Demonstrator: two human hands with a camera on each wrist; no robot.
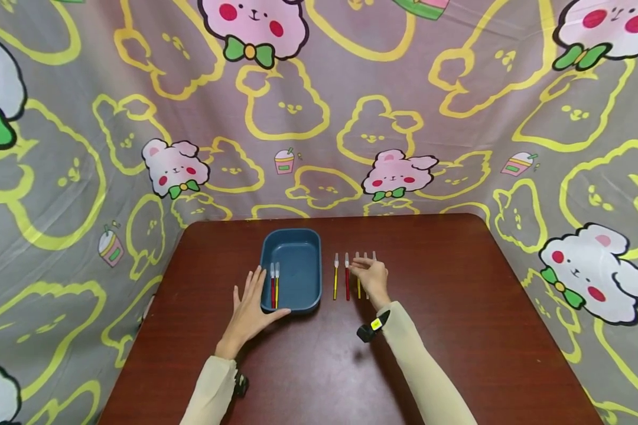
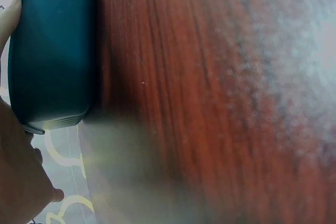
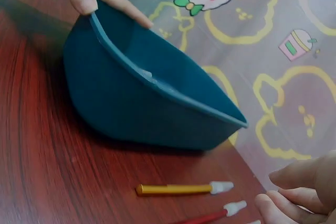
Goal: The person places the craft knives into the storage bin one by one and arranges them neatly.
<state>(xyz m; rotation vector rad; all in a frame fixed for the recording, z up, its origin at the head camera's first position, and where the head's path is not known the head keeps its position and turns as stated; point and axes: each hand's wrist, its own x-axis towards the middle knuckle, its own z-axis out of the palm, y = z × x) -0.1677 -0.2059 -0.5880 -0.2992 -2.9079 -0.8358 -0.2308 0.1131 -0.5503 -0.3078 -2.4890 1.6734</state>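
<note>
My left hand (image 1: 251, 311) rests spread at the near-left corner of a blue bin (image 1: 300, 265), thumb on its near rim. A red pen (image 1: 273, 290) and a yellow pen (image 1: 277, 289) lie inside along the left wall. Right of the bin, several pens lie in a row, a yellow pen (image 1: 335, 280) and a red pen (image 1: 347, 280) nearest it. My right hand (image 1: 373, 280) is over the row's right part, partly covering it. In the right wrist view its fingers (image 3: 272, 203) are bent, thumb apart, nothing visibly held, beside the yellow pen (image 3: 176, 189) and red pen (image 3: 205, 217).
The brown table (image 1: 319, 366) extends around the bin and pens. A patterned cloth (image 1: 324, 106) hangs behind the table and along both sides. Each wrist carries a black device, one on the left (image 1: 241, 383) and one on the right (image 1: 368, 332).
</note>
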